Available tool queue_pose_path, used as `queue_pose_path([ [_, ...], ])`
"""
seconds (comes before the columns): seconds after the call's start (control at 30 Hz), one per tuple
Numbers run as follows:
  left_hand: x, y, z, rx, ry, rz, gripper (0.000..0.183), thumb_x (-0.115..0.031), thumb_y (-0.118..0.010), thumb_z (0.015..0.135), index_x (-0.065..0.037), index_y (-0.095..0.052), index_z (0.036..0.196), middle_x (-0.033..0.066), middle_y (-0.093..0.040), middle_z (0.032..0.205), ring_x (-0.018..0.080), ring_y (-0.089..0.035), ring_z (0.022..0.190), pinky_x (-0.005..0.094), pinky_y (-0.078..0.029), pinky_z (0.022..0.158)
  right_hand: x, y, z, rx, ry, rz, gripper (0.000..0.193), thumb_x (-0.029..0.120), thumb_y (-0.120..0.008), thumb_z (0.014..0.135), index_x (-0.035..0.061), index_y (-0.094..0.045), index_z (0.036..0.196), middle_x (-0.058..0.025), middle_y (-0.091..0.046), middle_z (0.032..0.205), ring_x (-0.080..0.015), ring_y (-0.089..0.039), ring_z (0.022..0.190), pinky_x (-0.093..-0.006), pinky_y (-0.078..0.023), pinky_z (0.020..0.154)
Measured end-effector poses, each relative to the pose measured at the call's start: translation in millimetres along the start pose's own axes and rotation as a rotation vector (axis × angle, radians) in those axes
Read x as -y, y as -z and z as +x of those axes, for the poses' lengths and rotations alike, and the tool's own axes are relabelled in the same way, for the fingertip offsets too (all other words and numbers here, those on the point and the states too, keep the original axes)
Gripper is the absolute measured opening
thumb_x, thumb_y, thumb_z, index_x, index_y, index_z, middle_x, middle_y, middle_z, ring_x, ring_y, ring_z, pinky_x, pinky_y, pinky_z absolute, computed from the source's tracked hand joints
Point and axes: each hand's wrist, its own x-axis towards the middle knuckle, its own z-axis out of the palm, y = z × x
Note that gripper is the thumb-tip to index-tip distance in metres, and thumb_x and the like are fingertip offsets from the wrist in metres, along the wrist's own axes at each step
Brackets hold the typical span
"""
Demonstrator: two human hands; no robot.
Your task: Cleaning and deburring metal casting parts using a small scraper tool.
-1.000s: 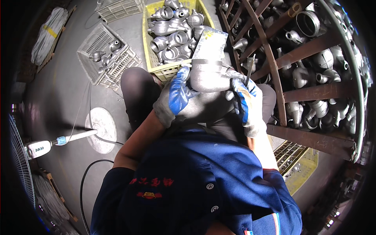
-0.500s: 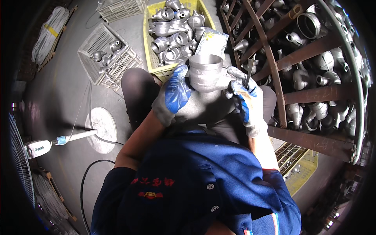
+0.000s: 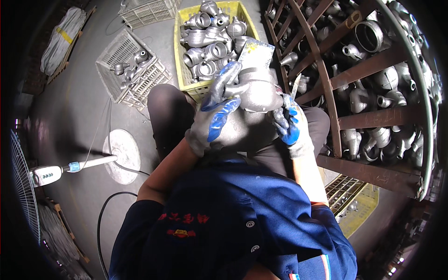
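A grey cast-metal housing [image 3: 261, 96] with a rounded body and a short side neck is held up in front of my knees. My left hand [image 3: 215, 109], in a grey and blue coated glove, is closed around its neck side. On the other side, my right hand [image 3: 292, 125], gloved alike, grips a thin, flat, blade-like tool [image 3: 296, 86] pointing up and away; its exact kind is unclear. The right fingers are close against the casting's edge. Beneath the casting, a grey rounded surface [image 3: 235, 128] lies between my legs.
Ahead stands a yellow crate [image 3: 178, 56] full of similar castings, a patterned sheet [image 3: 257, 55] at its corner. A pale crate [image 3: 105, 63] holds a few more at left. A brown metal cage [image 3: 373, 116] of castings rises at right. A standing fan [image 3: 46, 176] is at lower left.
The casting has been turned over: its wide round opening faced up before, and now its rounded body shows with the neck toward my left hand. Both hands have shifted their hold.
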Motion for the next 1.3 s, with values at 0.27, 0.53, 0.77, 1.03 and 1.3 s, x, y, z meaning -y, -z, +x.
queue_pose_path([
  [0.27,4,-2,2,0.057,0.054,-0.097,0.068,0.002,-0.052,0.086,0.003,-0.02,0.146,0.016,-0.024,0.15,0.0231,-0.024,0.139,0.0354,-0.021,0.113,-10,13,-2,-0.184,-0.025,-0.284,0.037,0.04,-0.039,0.1,0.0134,-0.05,0.123,-0.0005,-0.046,0.056,-0.0075,-0.032,0.035,-0.0203,-0.025,0.031],
  [0.53,7,5,5,0.051,0.064,-0.091,0.063,0.001,-0.053,0.087,0.005,-0.024,0.143,0.016,-0.037,0.143,0.0234,-0.034,0.135,0.0356,-0.026,0.111,-4,11,4,-0.226,-0.069,-0.402,0.039,0.049,-0.043,0.096,0.0111,-0.053,0.096,-0.0024,-0.049,0.053,-0.0079,-0.034,0.033,-0.0214,-0.025,0.03],
  [0.77,6,17,3,-0.023,0.259,-0.437,0.067,-0.02,-0.062,0.086,0.003,-0.03,0.14,0.0134,-0.051,0.128,0.0195,-0.051,0.116,0.034,-0.039,0.102,2,-13,7,-0.309,0.004,-0.266,0.021,0.029,-0.058,0.093,0.0111,-0.057,0.083,0.0034,-0.044,0.057,-0.0064,-0.038,0.039,-0.0218,-0.027,0.033],
  [1.03,35,45,-10,-0.043,0.319,-0.58,0.054,-0.02,-0.058,0.085,0.005,-0.042,0.13,0.0137,-0.056,0.12,0.0246,-0.054,0.115,0.0408,-0.045,0.099,10,-25,-3,-0.195,0.055,-0.482,0.019,0.02,-0.059,0.091,0.0063,-0.06,0.105,0.0059,-0.05,0.062,-0.0023,-0.039,0.044,-0.0186,-0.027,0.039],
  [1.3,48,63,-6,-0.144,0.274,-0.593,0.043,-0.012,-0.061,0.084,0.002,-0.05,0.123,0.006,-0.06,0.112,0.0155,-0.057,0.104,0.0282,-0.041,0.099,32,-25,6,0.143,-0.076,-0.609,0.047,0.012,-0.061,0.088,0.0002,-0.049,0.132,-0.0005,-0.062,0.069,-0.0024,-0.046,0.046,-0.0163,-0.03,0.041],
])
